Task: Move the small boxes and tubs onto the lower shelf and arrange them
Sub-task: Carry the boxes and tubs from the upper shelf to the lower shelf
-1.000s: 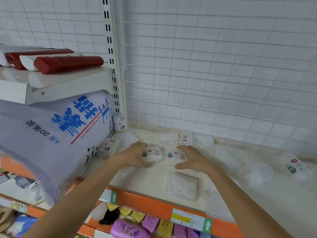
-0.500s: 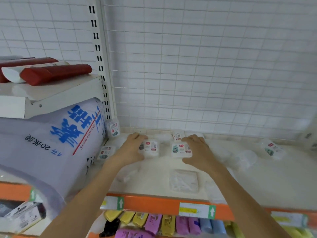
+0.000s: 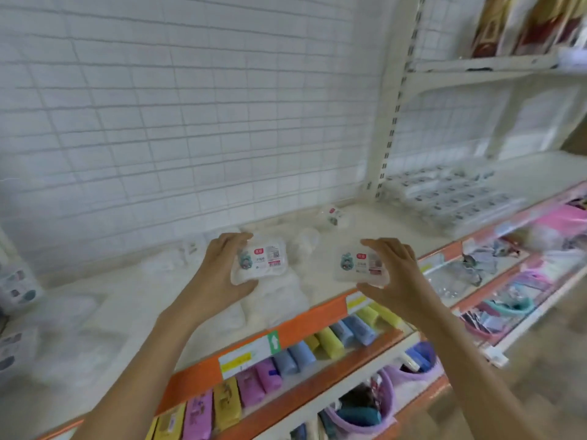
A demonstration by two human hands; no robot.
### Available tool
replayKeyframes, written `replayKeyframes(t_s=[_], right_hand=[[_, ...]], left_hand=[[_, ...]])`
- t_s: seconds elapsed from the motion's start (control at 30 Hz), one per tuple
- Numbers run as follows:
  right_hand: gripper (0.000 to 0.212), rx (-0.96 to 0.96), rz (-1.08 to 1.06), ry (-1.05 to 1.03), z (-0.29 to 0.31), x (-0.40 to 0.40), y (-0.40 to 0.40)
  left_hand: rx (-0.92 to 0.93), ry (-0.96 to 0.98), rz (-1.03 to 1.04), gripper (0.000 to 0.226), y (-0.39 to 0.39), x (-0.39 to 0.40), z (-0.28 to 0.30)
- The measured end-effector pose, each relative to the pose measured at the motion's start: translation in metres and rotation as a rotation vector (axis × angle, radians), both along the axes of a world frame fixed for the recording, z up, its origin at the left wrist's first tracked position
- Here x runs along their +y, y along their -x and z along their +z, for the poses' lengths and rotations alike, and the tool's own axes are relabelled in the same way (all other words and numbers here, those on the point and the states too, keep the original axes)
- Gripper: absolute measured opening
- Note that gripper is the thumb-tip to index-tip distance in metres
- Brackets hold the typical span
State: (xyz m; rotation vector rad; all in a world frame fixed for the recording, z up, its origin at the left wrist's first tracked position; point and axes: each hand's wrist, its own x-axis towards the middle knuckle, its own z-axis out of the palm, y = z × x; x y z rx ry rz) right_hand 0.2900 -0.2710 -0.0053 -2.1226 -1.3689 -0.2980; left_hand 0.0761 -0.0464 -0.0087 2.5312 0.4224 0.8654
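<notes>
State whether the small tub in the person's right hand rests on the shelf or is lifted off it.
Lifted. The right hand grips the tub from its side, label facing up, raised above the shelf's front edge.

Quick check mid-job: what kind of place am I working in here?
Most likely a shop aisle. Slotted shelving backed by wire grid, an orange price rail with labels along the shelf edge, and rows of coloured packets below. Each hand holds a small tub: left hand, right hand.

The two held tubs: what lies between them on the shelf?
In the head view, between the left tub and the right tub lie clear plastic wrappers on the white shelf; no other labelled tub.
</notes>
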Motion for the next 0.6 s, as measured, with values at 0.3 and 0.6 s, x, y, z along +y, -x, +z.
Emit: replayKeyframes(t_s=[0.3,0.6], right_hand=[[0.073,0.097,-0.350,0.036,-0.037,-0.165,-0.065],[0.072,0.194,-0.459,0.030,-0.071,-0.317,-0.135]], left_hand=[[0.071,0.038,-0.306,0.071,-0.145,-0.110,-0.036],[0.151,0.104,-0.363,0.090,-0.261,-0.240,-0.067]])
